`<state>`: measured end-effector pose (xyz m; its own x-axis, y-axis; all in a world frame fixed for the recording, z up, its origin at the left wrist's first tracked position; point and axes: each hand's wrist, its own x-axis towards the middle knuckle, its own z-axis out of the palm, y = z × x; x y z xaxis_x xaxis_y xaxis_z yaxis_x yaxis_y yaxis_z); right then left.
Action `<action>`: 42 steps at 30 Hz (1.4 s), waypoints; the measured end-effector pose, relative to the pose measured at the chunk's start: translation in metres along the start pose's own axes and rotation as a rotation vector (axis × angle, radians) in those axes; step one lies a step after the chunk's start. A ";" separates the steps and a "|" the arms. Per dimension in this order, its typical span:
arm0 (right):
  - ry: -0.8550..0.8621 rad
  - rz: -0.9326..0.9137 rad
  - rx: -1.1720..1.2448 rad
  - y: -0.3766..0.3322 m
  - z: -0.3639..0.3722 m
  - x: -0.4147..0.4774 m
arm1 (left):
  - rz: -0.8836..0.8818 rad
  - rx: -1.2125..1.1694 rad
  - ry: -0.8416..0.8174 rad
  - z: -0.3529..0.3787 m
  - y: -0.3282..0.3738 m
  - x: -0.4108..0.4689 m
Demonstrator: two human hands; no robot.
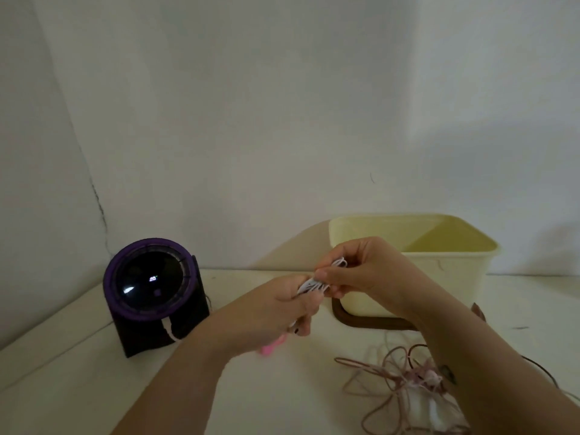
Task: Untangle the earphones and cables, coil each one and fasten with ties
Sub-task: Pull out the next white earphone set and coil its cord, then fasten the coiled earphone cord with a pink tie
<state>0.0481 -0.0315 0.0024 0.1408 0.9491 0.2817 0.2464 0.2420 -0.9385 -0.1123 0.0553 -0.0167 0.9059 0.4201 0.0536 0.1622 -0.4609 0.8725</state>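
Both hands hold a small bundle of white cable (314, 282) above the table. My left hand (276, 309) grips its lower end, and my right hand (361, 271) pinches its upper loops. A pink item (271, 348) shows just under my left hand; I cannot tell what it is. A tangle of pinkish-brown cable (386, 372) with earphone parts lies on the table at the lower right, partly hidden by my right forearm.
A pale yellow tub (455, 255) stands open at the back right on a dark brown base (361, 321). A black and purple device with a round dark lens (150, 284) stands at the left. A white wall rises behind the white table (78, 356).
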 end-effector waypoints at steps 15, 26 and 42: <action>0.080 0.012 -0.378 -0.006 0.071 -0.013 | 0.366 1.148 0.648 0.012 -0.062 -0.040; 0.364 0.119 -0.396 0.062 0.102 0.005 | -0.023 -0.169 0.785 0.011 -0.107 -0.047; 0.356 0.066 -0.715 0.124 0.119 0.011 | -0.077 -0.126 0.550 0.012 -0.122 -0.036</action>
<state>-0.0342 0.0328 -0.1343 0.4441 0.8067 0.3898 0.7650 -0.1149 -0.6337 -0.1598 0.0871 -0.1306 0.5508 0.8096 0.2026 0.1415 -0.3298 0.9334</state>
